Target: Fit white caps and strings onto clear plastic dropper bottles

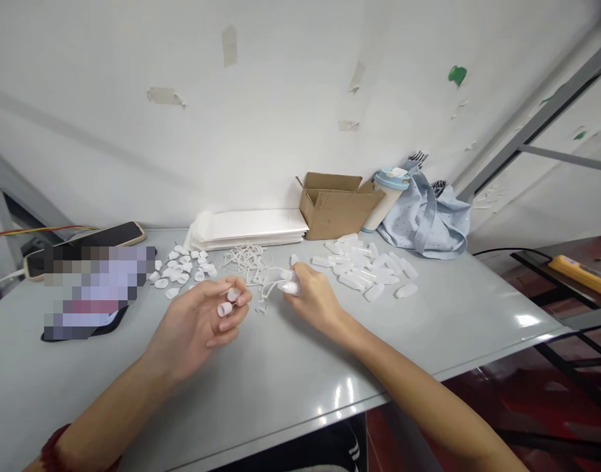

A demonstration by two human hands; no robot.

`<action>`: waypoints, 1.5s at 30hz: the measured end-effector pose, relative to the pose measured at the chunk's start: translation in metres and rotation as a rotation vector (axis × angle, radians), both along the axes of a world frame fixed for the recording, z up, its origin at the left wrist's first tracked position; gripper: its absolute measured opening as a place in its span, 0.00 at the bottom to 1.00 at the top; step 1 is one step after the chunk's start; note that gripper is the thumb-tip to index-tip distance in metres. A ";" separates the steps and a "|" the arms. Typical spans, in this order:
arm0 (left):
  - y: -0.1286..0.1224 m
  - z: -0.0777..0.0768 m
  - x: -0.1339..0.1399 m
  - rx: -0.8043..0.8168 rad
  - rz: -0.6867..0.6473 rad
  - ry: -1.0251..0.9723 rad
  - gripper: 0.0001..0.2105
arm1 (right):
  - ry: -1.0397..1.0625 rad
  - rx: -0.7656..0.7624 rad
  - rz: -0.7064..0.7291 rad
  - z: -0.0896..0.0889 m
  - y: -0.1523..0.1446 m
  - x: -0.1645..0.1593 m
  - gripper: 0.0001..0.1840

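My left hand (194,324) is palm up with its fingers curled round small white caps (225,309). At least two of the caps show at the fingers. To its right, my right hand (316,296) pinches a small white squeeze bottle (289,287) whose pointed nozzle faces left. Pale cords (269,288) lie by its fingertips; whether they are gripped too, I cannot tell. A tangle of white cords (245,261) sits beyond the hands. Left of it are several loose white caps (186,263). Several translucent empty bottles or tubes (362,270) are heaped on the right.
Along the wall stand a stack of white envelopes (253,226), an open cardboard box (337,206), a cup with a blue lid (387,193) and a light blue cloth bag (425,219). Two phones, one screen blurred (96,288), lie at the left of the grey table (280,380).
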State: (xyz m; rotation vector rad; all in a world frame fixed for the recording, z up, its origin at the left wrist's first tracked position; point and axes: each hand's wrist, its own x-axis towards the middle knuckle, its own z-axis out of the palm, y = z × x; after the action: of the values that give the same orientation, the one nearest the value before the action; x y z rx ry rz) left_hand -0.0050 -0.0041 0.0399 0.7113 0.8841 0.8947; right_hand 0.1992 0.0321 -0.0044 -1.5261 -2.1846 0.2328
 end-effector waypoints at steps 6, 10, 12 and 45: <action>-0.012 -0.007 0.004 0.509 -0.178 0.684 0.15 | 0.049 -0.134 0.027 0.004 -0.008 -0.007 0.08; -0.013 -0.016 0.012 0.909 0.112 1.048 0.09 | -0.056 -0.136 0.042 0.007 -0.012 -0.010 0.07; -0.012 -0.023 0.014 1.063 0.116 1.106 0.10 | -0.140 -0.129 0.062 0.008 -0.016 -0.012 0.07; -0.016 -0.021 0.030 0.216 -0.181 0.587 0.20 | -0.481 0.188 0.121 0.016 -0.020 -0.009 0.15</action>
State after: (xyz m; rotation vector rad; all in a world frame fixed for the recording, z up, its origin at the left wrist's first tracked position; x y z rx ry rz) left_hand 0.0245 -0.0204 0.0193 1.2590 1.2246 0.6281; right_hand 0.1903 0.0122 0.0113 -1.4550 -2.5798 -0.3289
